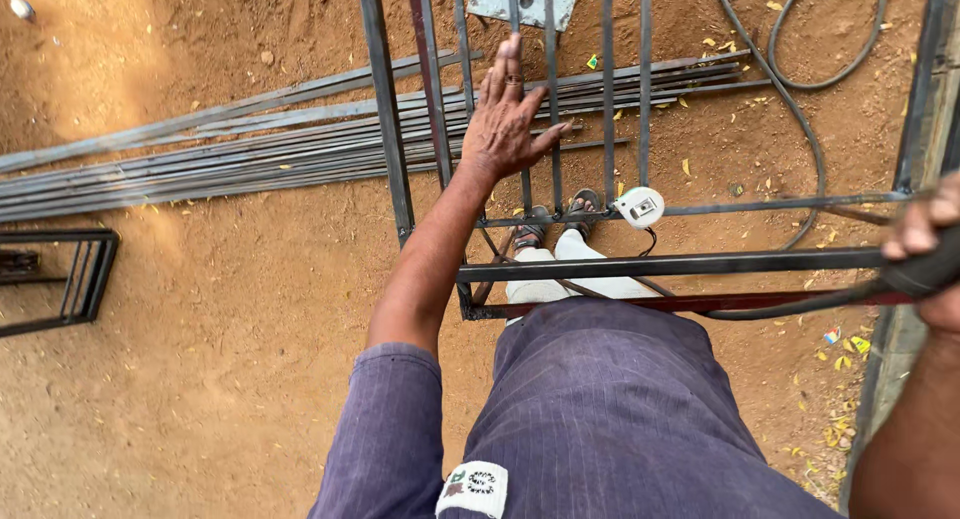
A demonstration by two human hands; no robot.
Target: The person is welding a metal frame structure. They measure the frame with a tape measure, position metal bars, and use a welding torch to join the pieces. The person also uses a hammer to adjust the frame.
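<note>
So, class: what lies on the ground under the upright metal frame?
Under the metal frame lie long steel rods, a black cable and sandalled feet. The left hand covers part of the rods.

1. The left arm stretches forward and away from the body, bare from the rolled purple sleeve to the wrist, elbow nearly straight.
2. The left hand (507, 119) lies palm down with its 5 fingers spread and extended, a ring on 1 finger.
3. The right hand (925, 249) sits at the frame's right edge, fingers curled closed in a grip.
4. The right forearm rises from the lower right corner, only partly visible.
</note>
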